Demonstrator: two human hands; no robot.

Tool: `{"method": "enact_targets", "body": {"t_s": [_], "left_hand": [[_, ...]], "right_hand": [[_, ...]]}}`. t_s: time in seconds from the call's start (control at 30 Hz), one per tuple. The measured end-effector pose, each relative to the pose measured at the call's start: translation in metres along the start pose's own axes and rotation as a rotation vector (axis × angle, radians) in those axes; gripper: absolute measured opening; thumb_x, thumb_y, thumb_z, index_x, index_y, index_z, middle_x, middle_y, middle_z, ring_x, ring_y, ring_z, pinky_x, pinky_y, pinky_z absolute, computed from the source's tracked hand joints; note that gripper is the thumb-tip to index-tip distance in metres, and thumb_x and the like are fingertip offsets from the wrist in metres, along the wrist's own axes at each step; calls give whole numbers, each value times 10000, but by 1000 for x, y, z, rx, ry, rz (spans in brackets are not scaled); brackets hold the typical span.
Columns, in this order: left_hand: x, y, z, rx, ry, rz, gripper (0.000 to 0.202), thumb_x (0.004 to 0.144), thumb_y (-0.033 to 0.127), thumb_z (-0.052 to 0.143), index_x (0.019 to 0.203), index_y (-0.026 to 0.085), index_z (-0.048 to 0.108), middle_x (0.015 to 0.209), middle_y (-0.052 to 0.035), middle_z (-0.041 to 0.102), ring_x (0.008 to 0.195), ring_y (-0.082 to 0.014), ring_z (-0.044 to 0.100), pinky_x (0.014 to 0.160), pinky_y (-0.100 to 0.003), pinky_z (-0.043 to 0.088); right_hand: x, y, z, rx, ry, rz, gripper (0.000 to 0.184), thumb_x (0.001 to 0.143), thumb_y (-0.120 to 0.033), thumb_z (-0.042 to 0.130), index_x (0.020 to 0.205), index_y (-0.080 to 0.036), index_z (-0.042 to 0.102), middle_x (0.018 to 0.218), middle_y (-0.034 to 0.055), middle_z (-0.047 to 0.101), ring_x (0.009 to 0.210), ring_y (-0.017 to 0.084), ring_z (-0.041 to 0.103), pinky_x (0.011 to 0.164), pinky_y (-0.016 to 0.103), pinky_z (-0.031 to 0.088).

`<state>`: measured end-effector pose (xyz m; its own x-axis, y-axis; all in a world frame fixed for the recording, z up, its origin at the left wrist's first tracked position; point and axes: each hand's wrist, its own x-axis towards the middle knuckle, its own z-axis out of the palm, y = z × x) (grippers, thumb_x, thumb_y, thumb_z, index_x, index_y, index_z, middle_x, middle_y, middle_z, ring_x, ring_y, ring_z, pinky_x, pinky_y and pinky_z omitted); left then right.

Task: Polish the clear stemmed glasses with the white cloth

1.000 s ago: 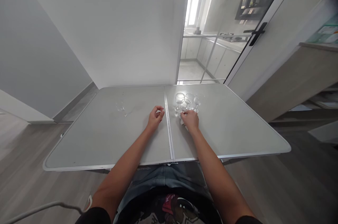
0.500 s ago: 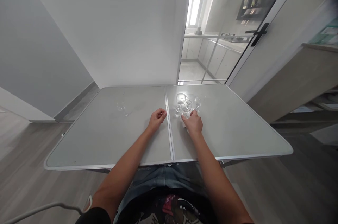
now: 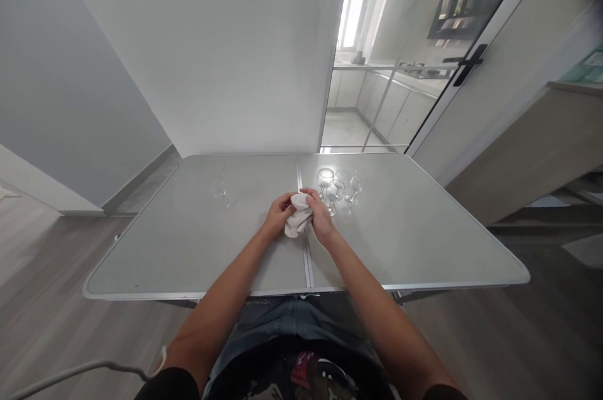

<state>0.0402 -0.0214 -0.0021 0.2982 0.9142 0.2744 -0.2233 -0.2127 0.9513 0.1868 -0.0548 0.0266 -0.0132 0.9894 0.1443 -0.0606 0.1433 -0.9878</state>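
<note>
A crumpled white cloth (image 3: 298, 219) is held up between my two hands above the table's centre seam. My left hand (image 3: 279, 215) grips its left side with curled fingers. From the right, my right hand (image 3: 320, 216) closes on the cloth with thumb and fingers. Just beyond my right hand stand several clear stemmed glasses (image 3: 338, 186), grouped close together. Another clear glass (image 3: 220, 190) is apart on the left half of the table, faint against the surface.
The pale folding table (image 3: 400, 243) has a metal rim and a seam down its middle. A white wall (image 3: 245, 61) rises behind it. At the back right is a glass door with a black handle (image 3: 470, 64). A white cable (image 3: 94, 365) runs by my left arm.
My right hand has moved left from the glasses to meet my left hand, bringing the white cloth with it. Both hands now hold the cloth. The glasses stay in place.
</note>
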Motion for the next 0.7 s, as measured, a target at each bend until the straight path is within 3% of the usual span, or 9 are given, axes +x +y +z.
{"method": "enact_targets", "body": {"t_s": [0.13,0.23,0.37,0.43,0.53,0.7], "left_hand": [[2,0,-2,14,92,64,436,786,413,795,1149,209,666,1158,-82,676,1001,-197,621,831,-277,499],[3,1,-6,124,229,125,286,810,391,754,1004,200,665,1024,-48,666,922,-176,592,790,-257,470],[2,0,-10,363,427,196,154,851,332,677,929,203,645,872,-11,593,765,-145,498,691,-244,402],[0,0,-9,433,455,215,118,861,311,647,902,203,628,859,-10,563,746,-144,471,671,-247,384],[-2,3,-8,451,456,237,86,871,285,607,855,203,586,839,-7,526,747,-147,458,673,-252,376],[-3,9,-12,430,445,177,180,872,291,579,740,204,493,715,21,438,668,-136,405,627,-248,343]], "right_hand": [[21,2,6,121,-83,4,524,938,-574,395,1315,-238,537,1152,67,651,986,196,645,811,287,540],[26,8,2,205,-120,20,523,936,-594,439,1326,-264,547,1209,65,621,1017,193,625,818,293,534],[24,22,-6,189,-153,-7,596,760,-494,777,1283,-312,556,1284,46,576,1026,184,586,825,285,512],[23,30,-5,198,-179,-23,586,657,-388,879,1164,-286,604,1170,24,620,960,173,588,813,274,494],[26,40,0,312,-174,49,349,705,-401,846,934,-229,646,885,-7,641,785,149,577,704,251,458],[29,51,11,475,-118,198,347,733,-478,803,902,-188,716,759,12,664,655,147,554,618,272,426]]}}
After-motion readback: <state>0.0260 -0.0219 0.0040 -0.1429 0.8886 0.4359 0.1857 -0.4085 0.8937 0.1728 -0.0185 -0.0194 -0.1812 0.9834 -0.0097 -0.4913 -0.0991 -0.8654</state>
